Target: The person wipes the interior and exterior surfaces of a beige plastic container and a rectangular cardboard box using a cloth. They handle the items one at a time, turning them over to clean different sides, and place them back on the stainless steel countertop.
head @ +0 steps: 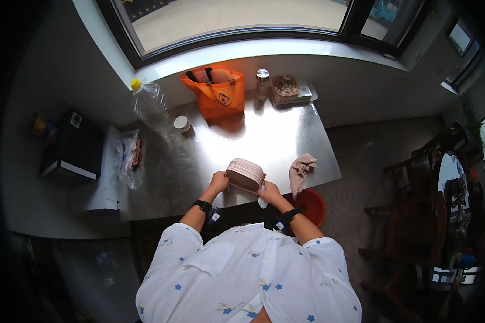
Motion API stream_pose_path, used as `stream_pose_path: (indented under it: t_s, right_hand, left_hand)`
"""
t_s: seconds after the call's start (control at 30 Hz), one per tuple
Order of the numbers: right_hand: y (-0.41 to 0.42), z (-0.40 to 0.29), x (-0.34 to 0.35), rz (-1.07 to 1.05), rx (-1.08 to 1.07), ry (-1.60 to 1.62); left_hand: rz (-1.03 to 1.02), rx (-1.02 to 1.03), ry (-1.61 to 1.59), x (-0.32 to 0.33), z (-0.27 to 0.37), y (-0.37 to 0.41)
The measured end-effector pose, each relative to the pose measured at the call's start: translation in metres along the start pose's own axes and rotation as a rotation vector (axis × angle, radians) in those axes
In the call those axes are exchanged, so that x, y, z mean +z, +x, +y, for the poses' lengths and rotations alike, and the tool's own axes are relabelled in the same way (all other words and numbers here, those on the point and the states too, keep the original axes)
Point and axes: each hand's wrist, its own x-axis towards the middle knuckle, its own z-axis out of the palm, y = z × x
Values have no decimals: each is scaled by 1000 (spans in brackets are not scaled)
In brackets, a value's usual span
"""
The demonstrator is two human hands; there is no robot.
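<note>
Between my two hands is a pale pink, oblong container [244,177] with rounded ends and ridged lines along its upper side. It is tilted over the front part of a steel table [169,169]. My left hand [219,182] grips its left end. At the right end, my right hand [271,192] holds it, with a piece of white tissue or cloth [263,202] showing under the fingers. A narrow orange edge shows beside the right fingers; what it belongs to is unclear. To the right, a crumpled pink cloth [302,173] hangs partly over the table's front edge.
Along the back stand a clear bottle [150,103], a white-lidded jar [182,123], an orange bag [222,95], a flask [262,84] and a bowl [286,87] on a box. Plastic bags [126,157] lie left. A red bucket [313,208] is below the right edge.
</note>
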Motion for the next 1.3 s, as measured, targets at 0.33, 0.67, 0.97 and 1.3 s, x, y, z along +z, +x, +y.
stream_pose_path:
  t_s: [0.33, 0.67, 0.97, 1.3]
  right_hand:
    - [12, 21, -15, 77, -108, -98]
    - [6, 41, -53, 23, -117, -73]
    - [5, 72, -71, 94, -87, 31]
    - [20, 112, -93, 160, 2, 513]
  left_hand:
    - [175, -183, -122, 24, 19, -40]
    - [179, -356, -250, 38, 14, -35]
    - [236, -373, -437, 53, -13, -22]
    - [319, -491, -658, 55, 0, -47]
